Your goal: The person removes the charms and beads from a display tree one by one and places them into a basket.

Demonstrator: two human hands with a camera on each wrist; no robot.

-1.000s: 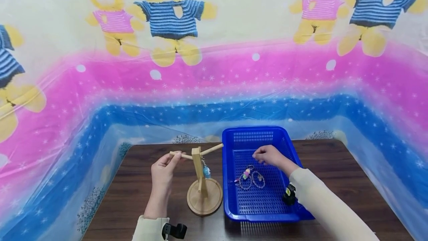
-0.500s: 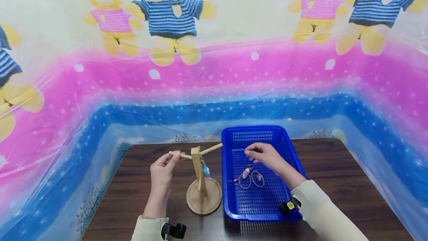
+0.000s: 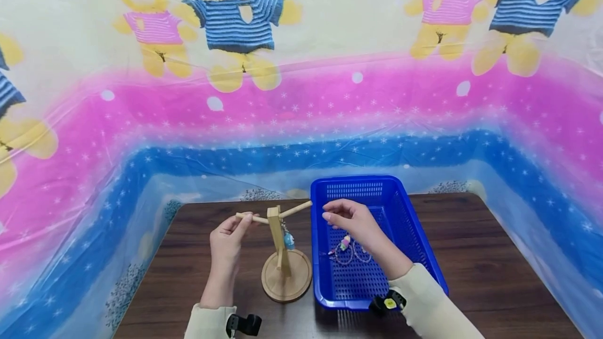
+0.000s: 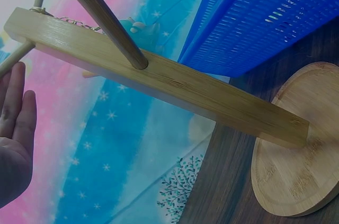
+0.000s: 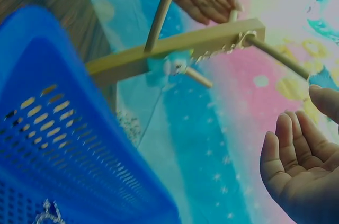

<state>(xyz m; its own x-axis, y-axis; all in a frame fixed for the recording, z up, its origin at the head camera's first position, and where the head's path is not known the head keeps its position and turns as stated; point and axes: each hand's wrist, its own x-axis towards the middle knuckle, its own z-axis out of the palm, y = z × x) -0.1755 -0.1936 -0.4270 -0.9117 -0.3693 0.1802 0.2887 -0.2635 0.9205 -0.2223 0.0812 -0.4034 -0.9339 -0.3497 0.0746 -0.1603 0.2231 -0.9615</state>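
Observation:
A wooden stand [image 3: 274, 226] with a round base and several pegs stands upright on the table. My left hand [image 3: 224, 247] pinches its upper left peg [image 3: 258, 219] between thumb and fingers. From the upper right peg [image 3: 298, 208] hangs a keychain with a blue figure [image 3: 289, 240], on a metal chain. My right hand [image 5: 310, 173] is just right of that peg's tip, thumb and bent fingers apart, nothing visible between them. Below it, inside the blue basket [image 3: 316, 276], lie a pink and green charm [image 3: 345, 243] and beaded bracelets [image 3: 343, 261], partly hidden by the hand.
The basket stands immediately right of the stand on a dark wooden table [image 3: 183, 255]. A patterned sheet [image 3: 282, 145] with bears rises behind and at the sides. Black wrist cameras sit on both sleeves. Lower pegs [image 4: 108, 23] stick out of the post.
My right hand has moved left over the basket, from its middle to close by the stand's right peg. The left hand keeps its pinch on the left peg; the keychain hangs as before.

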